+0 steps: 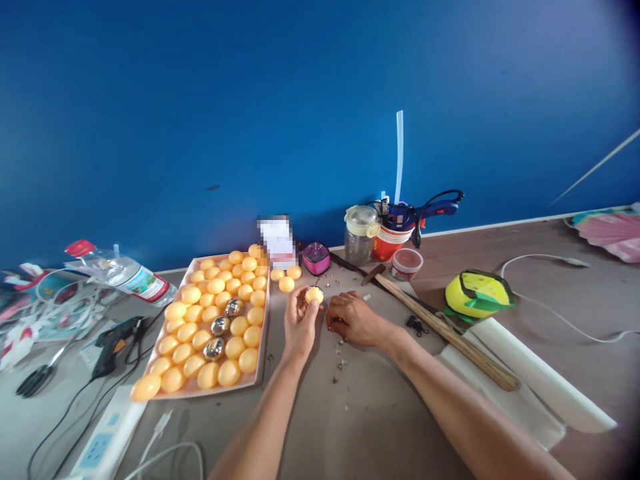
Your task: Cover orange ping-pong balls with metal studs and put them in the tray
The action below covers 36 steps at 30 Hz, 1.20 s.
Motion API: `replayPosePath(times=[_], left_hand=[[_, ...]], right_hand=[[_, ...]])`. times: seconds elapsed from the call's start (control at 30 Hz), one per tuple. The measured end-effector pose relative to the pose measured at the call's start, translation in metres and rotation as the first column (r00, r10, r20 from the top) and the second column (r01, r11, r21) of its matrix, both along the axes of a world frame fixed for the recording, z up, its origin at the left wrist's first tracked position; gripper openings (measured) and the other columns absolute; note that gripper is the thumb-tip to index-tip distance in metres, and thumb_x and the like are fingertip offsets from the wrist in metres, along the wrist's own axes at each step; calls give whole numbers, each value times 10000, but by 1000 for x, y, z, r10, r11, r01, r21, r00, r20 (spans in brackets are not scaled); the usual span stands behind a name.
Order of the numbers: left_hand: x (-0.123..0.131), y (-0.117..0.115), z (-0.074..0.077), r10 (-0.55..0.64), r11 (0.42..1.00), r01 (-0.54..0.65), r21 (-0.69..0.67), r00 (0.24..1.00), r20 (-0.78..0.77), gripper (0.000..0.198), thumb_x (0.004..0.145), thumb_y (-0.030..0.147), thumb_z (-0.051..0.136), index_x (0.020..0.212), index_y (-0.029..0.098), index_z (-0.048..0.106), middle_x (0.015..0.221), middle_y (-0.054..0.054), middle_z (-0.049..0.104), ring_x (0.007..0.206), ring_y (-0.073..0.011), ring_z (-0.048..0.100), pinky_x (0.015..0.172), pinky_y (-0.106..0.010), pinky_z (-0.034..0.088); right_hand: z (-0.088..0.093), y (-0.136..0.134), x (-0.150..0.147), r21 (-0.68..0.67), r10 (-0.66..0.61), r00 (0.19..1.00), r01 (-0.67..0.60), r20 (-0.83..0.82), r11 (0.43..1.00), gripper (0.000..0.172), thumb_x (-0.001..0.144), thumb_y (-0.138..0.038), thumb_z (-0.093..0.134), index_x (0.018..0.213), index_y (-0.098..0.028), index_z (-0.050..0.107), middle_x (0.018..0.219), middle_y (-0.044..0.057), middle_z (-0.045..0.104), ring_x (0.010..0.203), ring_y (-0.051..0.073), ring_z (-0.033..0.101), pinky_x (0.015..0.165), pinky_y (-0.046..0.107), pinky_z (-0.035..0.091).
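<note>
My left hand (301, 323) is closed round an orange ping-pong ball (314, 295), whose edge shows some dark, shiny bits. Just right of it, my right hand (356, 319) rests low over the table with its fingers curled together; whatever they pinch, if anything, is hidden. Small shiny fragments (341, 365) lie scattered on the table below my hands. To the left, a shallow white box (260, 370) is filled with orange ping-pong balls (207, 375), and three silver, mirror-like balls (214, 349) sit among them. Three loose orange balls (287, 285) lie beyond my left hand.
At the back stand a purple container (316, 259), a clear jar (359, 237) and a red-and-white cup (390, 243) of tools. A wooden stick (450, 333) and white roll (545, 377) lie right. A bottle (137, 277), glue gun (111, 347) and power strip (103, 440) lie left.
</note>
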State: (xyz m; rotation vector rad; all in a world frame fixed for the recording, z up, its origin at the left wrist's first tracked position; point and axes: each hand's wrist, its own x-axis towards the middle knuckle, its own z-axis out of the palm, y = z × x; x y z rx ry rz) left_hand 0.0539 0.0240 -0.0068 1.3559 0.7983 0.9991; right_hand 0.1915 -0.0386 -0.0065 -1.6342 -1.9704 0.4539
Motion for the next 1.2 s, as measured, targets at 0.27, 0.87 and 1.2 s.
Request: replayPosePath(times=[0.27, 0.87, 1.2], left_hand=[[-2, 1, -5, 43, 999, -43, -11, 998, -37, 349, 762, 358, 604, 1052, 189, 506, 1011, -65, 578, 897, -167, 570, 777, -284, 482], [-2, 1, -3, -16, 1000, 16, 9, 999, -37, 345, 761, 363, 601, 1041, 182, 513, 999, -70, 600, 932, -178, 574, 829, -295, 456], [-2, 1, -3, -3, 1000, 3, -7, 1000, -30, 354, 758, 368, 605, 1046, 185, 511, 1011, -67, 594, 933, -178, 572, 802, -285, 465]], right_hand=[[-1, 3, 5, -1, -144, 833, 170, -535, 985, 88, 735, -128, 503, 699, -184, 561, 836, 28, 606, 723, 128, 543, 682, 257, 412], [4, 2, -4, -228, -225, 616, 75, -755, 971, 126, 729, -181, 510, 782, -184, 625, 625, -18, 560, 556, 107, 512, 521, 222, 406], [-2, 6, -1, -163, -210, 614, 132, -761, 978, 106, 740, -240, 575, 755, -184, 664, 1133, 70, 486, 805, 141, 572, 692, 279, 493]])
